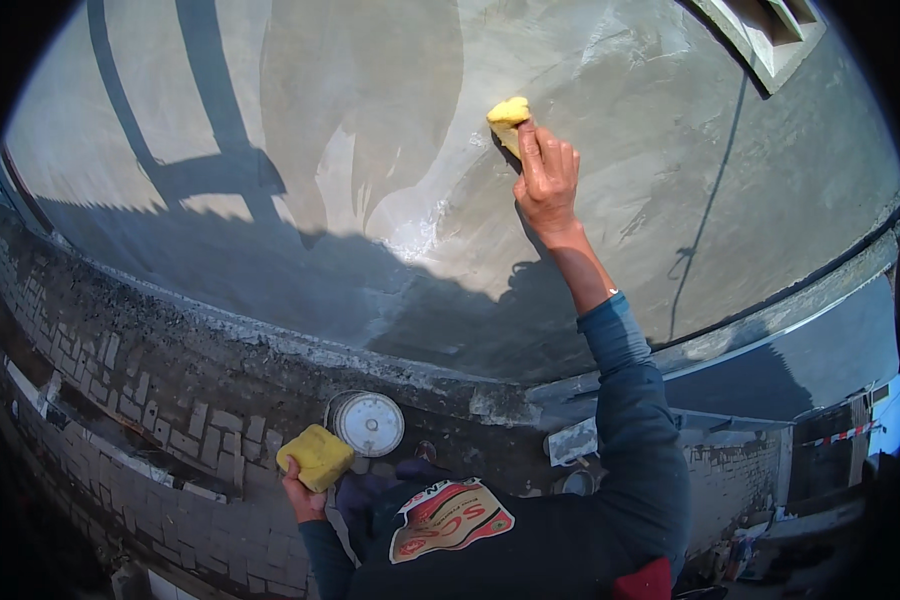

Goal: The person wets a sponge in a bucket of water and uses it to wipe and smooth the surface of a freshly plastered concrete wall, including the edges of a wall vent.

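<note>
Up on the grey plastered wall (400, 100), my right hand (548, 185) grips a yellow sponge (508, 118) and holds it against the surface. The fingers are closed around the sponge's near end. Around it the plaster shows smooth, swirled patches, some darker and some with whitish marks. Low on the left, away from the wall, my left hand (305, 497) clasps a second, thicker yellow sponge (316, 458) from below. Part of the left fingers is hidden behind that sponge.
A round white bucket or lid (370, 424) stands near the wall's foot, beside the left sponge. A rough ledge (270, 335) runs along the base. Brick paving (210, 520) lies at left. A framed opening (770, 45) is at upper right; shadows cross the wall.
</note>
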Motion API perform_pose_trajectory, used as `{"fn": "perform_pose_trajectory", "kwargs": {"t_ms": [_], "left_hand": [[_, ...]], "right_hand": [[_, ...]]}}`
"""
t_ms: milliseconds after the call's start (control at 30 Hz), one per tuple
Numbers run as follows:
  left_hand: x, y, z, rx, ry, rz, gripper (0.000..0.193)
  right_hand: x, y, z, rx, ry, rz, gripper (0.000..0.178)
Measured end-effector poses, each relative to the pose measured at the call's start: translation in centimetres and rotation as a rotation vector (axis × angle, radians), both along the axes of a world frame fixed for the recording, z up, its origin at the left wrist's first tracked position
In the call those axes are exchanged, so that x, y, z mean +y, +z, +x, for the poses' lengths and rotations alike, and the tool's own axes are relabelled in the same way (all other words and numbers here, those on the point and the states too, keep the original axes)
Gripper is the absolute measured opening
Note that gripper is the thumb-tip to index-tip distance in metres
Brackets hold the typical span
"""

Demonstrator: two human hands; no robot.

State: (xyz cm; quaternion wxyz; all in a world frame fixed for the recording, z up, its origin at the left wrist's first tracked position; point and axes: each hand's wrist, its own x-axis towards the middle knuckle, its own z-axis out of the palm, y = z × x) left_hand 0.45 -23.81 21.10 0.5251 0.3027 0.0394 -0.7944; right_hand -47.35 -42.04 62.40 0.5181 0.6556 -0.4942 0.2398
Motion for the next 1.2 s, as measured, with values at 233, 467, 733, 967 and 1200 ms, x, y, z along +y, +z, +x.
{"fn": "perform_pose_trajectory", "kwargs": {"t_ms": [233,467,733,967,1200], "left_hand": [[0.2,3.1,-2.4,0.011,-0.015,-0.02,0.055],[2.2,0.6,-3.0,-0.001,0.029,-0.025,0.056],[-7.6,11.8,-16.8,-0.184,-0.024,-0.41,0.054],[-18.1,47.3,-28.9,-1.228,0.722,-2.027,0.065],[-24.5,48.7,-37.1,-1.729,0.763,-2.428,0.077]], "right_hand": [[1.6,-15.9,-0.1,-0.17,0.18,0.597,0.066],[4.6,11.0,-7.6,-0.204,0.013,-0.509,0.051],[6.2,-21.7,-2.3,-0.18,0.196,0.703,0.044],[16.1,-25.7,-5.2,-0.596,0.136,0.642,0.045],[27.1,-27.4,-11.4,-1.025,-0.044,0.663,0.038]]}}
